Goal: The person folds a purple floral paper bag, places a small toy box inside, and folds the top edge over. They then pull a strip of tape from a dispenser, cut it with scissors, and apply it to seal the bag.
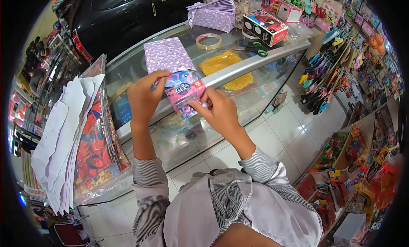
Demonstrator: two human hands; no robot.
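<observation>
A shiny pink and blue packet (183, 90) with cartoon pony pictures is held tilted over the front edge of the glass counter. My left hand (147, 93) pinches its upper left edge, close to the end of a purple floral paper bag (167, 54). The bag lies flat on the glass, and the packet's top meets its near end; whether part of the packet is inside is hidden. On the other side, my right hand (218, 113) grips the packet's lower right edge between thumb and fingers.
A tape roll (208, 41), green-handled scissors (260, 52), a boxed item (265, 27) and folded purple bags (212, 15) sit on the glass counter (128, 70). White paper sheets (64, 136) stack at left. Hanging goods (328, 72) line the right.
</observation>
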